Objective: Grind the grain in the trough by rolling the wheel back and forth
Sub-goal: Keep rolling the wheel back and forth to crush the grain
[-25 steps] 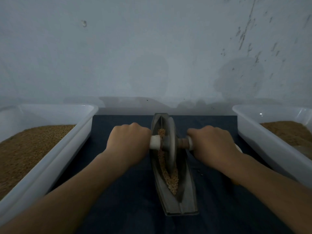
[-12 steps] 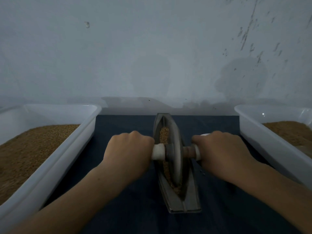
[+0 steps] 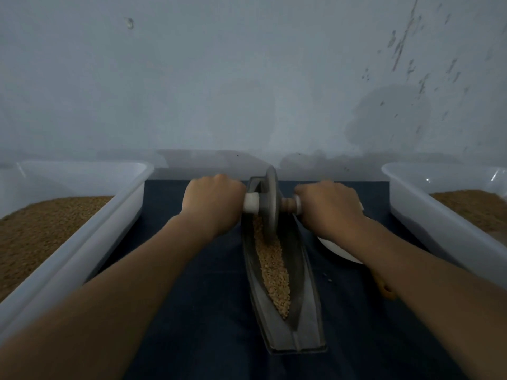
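A grey boat-shaped trough (image 3: 301, 333) lies lengthwise on a dark blue cloth, with tan grain (image 3: 274, 272) along its groove. A grey metal wheel (image 3: 271, 204) stands upright at the far end of the trough. Its axle runs left and right, with white handle ends. My left hand (image 3: 212, 204) is closed around the left handle. My right hand (image 3: 327, 207) is closed around the right handle. Both arms are stretched forward.
A white plastic tub (image 3: 90, 237) holding brown grain sits at the left. A second white tub (image 3: 428, 215) with grain sits at the right. A white dish (image 3: 340, 253) lies partly hidden under my right forearm. A pale wall rises close behind.
The wheel has rolled away from me, from the trough's near half to its far end. Both hands moved forward with it, and the grain in the near part is uncovered.
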